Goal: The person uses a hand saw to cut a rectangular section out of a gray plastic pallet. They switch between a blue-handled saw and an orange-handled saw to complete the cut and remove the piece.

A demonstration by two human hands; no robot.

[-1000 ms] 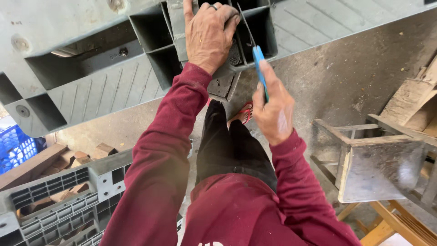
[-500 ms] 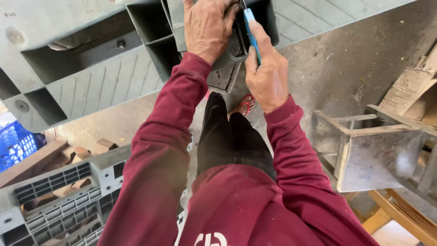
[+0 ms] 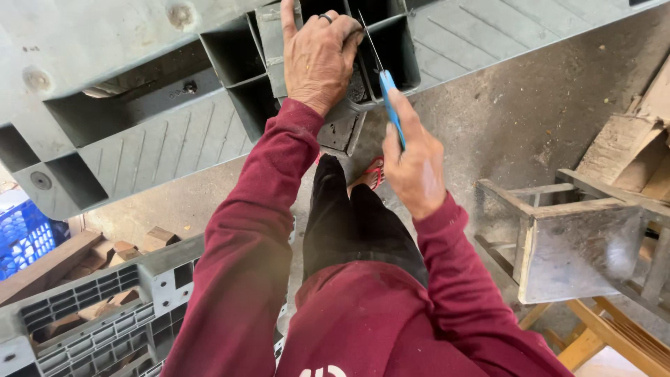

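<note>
Two hands up on a big grey plastic pallet (image 3: 160, 150) tilted on edge in front of you. Your left hand (image 3: 317, 52) is clenched over a rib between two of its open cells, index finger pointing up, ring on one finger; fingertips are hidden inside the cell, so what they press on can't be made out. Your right hand (image 3: 415, 164) has its grip closed on a blue-handled blade tool (image 3: 391, 105); the thin metal blade runs up into the cell just right of the left hand, tip lost in the dark there. Exact kind of tool is hard to tell, handle mostly covered by thumb and palm. Pallet top and left end are cut off by the frame.

Floor is bare grey concrete (image 3: 530, 112), dirty. A worn wooden stool (image 3: 565, 244) stands to your right, cardboard scraps (image 3: 628, 150) behind it, half out of frame. Lower left: another grey pallet (image 3: 91, 314) lying flat with wood blocks in its cells, a blue crate (image 3: 24, 237) at the edge. A red sandal (image 3: 375, 173) peeks out past your dark trousers.

Versus half a second back: right hand has dropped lower and pulled away from the left, so more of the blade shows; left hand stays put on the rib.
</note>
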